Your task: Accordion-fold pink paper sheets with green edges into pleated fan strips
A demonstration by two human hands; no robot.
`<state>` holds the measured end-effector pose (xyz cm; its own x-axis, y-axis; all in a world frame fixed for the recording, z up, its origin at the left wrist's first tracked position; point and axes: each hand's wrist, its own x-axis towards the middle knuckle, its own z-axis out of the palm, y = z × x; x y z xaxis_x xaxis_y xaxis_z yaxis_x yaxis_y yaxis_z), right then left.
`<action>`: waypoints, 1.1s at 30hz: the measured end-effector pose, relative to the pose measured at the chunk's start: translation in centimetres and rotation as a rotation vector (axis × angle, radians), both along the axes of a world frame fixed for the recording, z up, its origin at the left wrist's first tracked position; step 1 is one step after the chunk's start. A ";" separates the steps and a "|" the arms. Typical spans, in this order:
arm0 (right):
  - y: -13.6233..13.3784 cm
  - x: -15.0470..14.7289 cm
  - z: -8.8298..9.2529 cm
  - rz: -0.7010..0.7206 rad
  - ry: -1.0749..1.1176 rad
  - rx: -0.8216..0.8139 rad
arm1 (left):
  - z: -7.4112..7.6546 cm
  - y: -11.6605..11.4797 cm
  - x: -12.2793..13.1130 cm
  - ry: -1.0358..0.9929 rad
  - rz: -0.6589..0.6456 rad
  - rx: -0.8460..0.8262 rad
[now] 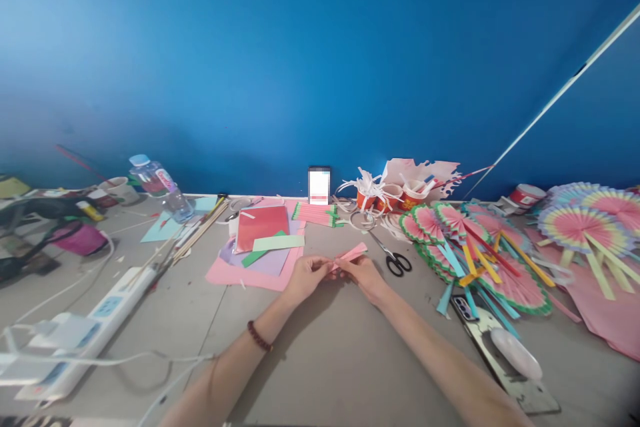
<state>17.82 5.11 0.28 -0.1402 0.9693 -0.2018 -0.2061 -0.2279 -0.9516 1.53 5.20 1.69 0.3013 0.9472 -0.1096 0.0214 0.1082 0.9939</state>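
A narrow strip of pink paper [353, 253] lies between my two hands, above the middle of the grey table. My left hand [311, 276] pinches its left end. Closer to the middle of the strip, the fingers of my right hand [364, 275] are closed on it, and its far end sticks out to the upper right. Both sets of fingertips nearly meet, so part of the paper is hidden. Black-handled scissors [397, 263] rest to the right of my right hand. Beyond my hands is a row of folded pink paper with green edges [316, 214].
Coloured paper sheets [261, 227] lie left of centre. Finished paper fans [480, 240] crowd the right, near a phone [505, 353] with a white case on top. A power strip [107, 310] with cables, a plastic bottle [163, 183], red cups [390, 197] and an upright screen [319, 185] stand around.
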 end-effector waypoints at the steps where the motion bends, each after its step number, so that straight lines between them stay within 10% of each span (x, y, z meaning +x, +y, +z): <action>1: 0.0 0.0 0.0 -0.004 -0.019 0.002 | 0.0 -0.1 0.1 -0.010 -0.010 -0.003; 33: 0.6 1.1 0.2 -0.171 -0.234 0.012 | -0.1 0.8 -1.1 -0.019 -0.096 -0.098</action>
<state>18.89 5.67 0.45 0.0749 0.9773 -0.1980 -0.0149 -0.1974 -0.9802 0.43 6.03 1.61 0.3931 0.8989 -0.1934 0.0177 0.2029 0.9790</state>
